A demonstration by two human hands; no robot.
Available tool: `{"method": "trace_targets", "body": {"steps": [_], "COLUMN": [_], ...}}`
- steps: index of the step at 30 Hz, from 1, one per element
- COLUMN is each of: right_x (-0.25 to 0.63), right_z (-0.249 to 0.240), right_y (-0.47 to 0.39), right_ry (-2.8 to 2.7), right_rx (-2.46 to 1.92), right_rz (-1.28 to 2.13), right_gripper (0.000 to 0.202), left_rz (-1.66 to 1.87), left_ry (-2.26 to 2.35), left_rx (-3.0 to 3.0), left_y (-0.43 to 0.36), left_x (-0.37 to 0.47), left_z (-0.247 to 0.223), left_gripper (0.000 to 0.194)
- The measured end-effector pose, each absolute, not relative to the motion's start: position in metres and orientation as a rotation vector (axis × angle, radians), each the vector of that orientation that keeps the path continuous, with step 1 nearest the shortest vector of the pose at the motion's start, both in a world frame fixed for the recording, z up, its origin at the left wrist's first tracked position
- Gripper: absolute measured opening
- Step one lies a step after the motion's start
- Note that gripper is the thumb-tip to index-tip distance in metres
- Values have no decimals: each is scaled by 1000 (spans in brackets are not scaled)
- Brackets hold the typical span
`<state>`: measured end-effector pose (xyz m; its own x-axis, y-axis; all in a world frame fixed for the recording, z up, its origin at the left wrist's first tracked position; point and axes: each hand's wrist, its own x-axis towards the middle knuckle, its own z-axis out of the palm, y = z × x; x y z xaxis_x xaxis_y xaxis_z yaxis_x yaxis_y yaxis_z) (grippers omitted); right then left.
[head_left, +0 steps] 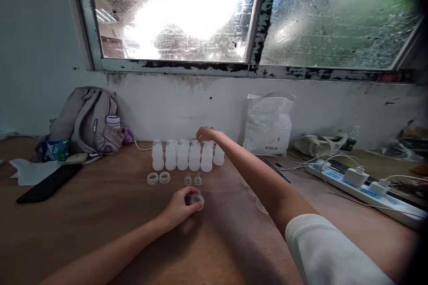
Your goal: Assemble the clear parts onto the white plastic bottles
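Observation:
Several frosted baby bottles point(182, 158) stand upright in a row, most of them topped by clear domed caps point(171, 143). My right hand point(207, 134) reaches over the row, its fingers closed at the clear cap of one bottle point(195, 159); the fingertips are partly hidden. Low on the table, my left hand point(184, 205) grips a clear nipple ring point(198, 201) between thumb and fingers, with a nipple tip showing through it. Just beyond it are two clear bottle nipples point(188, 180). Two white screw rings point(153, 178) lie to their left.
Flat clear discs point(261, 206) lie partly hidden under my right forearm. A white padded bag point(269, 124) leans on the wall. On the right is a power strip point(368, 189) with cables; on the left, a backpack point(90, 120) and black phone-like slab point(49, 183).

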<state>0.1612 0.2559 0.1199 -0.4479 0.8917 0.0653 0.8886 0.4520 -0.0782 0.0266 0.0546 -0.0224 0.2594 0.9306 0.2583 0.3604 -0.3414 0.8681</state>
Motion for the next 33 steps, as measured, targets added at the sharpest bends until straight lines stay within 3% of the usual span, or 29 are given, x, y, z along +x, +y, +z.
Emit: {"method": "trace_targets", "body": {"steps": [11,18,27,33], "right_x": [152,147,179,210], "right_z": [126,123,151,168], "right_y": [251,250,241,202], "right_ry": [-2716,-2726,-2533,-2211], "right_rx": [-1801,-1887,-1493,-1192], "right_rz": [64,79,-40,-190], "right_gripper": [26,26,12,17], "left_rz": [1023,1057,1108,1215], "left_ry": [1184,1161,1072,979], "left_rx": [1841,1822,1695,1517], "left_y": [54,55,57,57], "left_x": [26,25,26,26], "left_z": [-22,-23,-22,-21], "left_gripper": [26,24,25,26]}}
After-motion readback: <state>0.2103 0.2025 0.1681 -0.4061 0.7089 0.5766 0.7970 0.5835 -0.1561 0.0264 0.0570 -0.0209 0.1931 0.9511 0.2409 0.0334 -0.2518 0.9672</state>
